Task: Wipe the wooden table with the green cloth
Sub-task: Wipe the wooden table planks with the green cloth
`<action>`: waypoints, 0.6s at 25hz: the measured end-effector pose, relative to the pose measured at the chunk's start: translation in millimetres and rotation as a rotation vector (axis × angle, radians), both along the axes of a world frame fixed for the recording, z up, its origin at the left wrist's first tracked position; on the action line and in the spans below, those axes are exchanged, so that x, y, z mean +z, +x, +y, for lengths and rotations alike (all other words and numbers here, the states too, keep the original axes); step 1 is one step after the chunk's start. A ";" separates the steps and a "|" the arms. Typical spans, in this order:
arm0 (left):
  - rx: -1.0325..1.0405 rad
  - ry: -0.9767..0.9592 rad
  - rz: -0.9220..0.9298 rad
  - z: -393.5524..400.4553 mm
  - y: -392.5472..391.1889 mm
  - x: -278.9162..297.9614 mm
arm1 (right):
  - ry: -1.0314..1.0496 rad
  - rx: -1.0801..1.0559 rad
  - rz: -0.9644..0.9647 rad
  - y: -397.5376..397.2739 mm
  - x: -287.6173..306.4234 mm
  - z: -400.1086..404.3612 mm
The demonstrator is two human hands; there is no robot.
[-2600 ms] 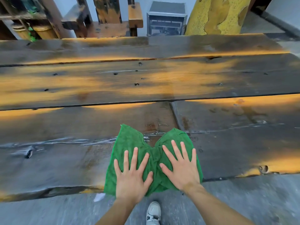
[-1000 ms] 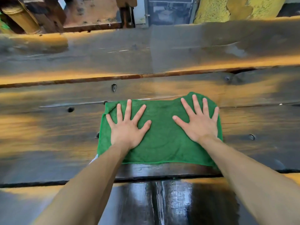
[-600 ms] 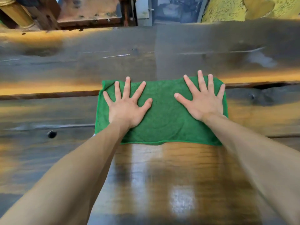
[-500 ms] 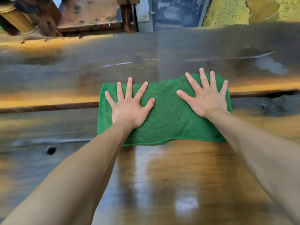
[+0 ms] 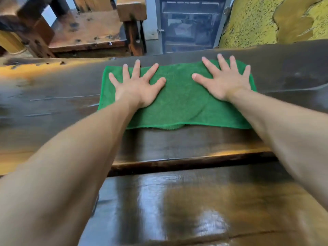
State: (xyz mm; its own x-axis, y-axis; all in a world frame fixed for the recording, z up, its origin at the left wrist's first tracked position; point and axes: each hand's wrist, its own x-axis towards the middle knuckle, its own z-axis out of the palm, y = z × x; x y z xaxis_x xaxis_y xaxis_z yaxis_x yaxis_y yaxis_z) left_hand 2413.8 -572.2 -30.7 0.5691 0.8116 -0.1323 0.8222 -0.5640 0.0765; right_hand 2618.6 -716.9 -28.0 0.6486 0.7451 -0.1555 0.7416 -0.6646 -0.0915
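Nearest the camera, a glossy dark plank of the wooden table [image 5: 195,201] is seen, with pale light reflected in its surface. A dark seam between planks is crossed by two bare forearms that are stretched forward over the wood. Beyond the seam, the green cloth [image 5: 179,102] is spread flat across the far plank, its far edge lying close to the table's far edge. The left hand [image 5: 137,87] is pressed palm-down on the left part of the cloth, fingers straight and splayed, nothing being gripped. The right hand [image 5: 224,80] is laid the same way on the right part, its fingertips reaching the cloth's far edge. Past the table, a worn wooden chair [image 5: 92,27] is seen at the left, a grey metal cabinet [image 5: 191,23] in the middle and a yellow speckled surface [image 5: 257,20] at the right.
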 end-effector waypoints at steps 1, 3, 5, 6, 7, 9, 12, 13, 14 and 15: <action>0.002 -0.002 0.001 14.3 11.4 0.2 | -0.002 0.008 0.004 13.2 0.3 14.3; 0.016 0.010 -0.006 39.0 32.2 -3.2 | -0.001 0.022 -0.002 35.6 -1.1 39.3; 0.017 0.019 -0.024 57.0 48.8 -5.4 | 0.006 0.019 -0.024 51.3 -4.7 55.8; 0.019 0.023 -0.037 64.7 54.1 -6.0 | 0.015 0.015 -0.032 57.5 -7.3 62.8; 0.021 0.040 -0.042 70.7 57.8 -7.3 | 0.025 0.012 -0.043 61.9 -9.4 67.8; 0.013 0.095 -0.029 77.7 63.0 -8.8 | 0.049 0.006 -0.056 66.5 -11.2 73.7; 0.007 0.103 -0.024 73.3 63.9 -11.0 | 0.048 0.001 -0.058 63.3 -12.2 71.1; 0.011 0.098 -0.031 71.6 62.2 -12.6 | 0.045 0.005 -0.063 62.2 -14.4 69.4; 0.015 0.081 -0.041 69.6 59.6 -14.1 | 0.042 0.009 -0.057 60.6 -17.3 67.5; 0.013 0.063 -0.049 66.8 57.8 -13.6 | 0.037 0.010 -0.055 59.5 -16.8 64.5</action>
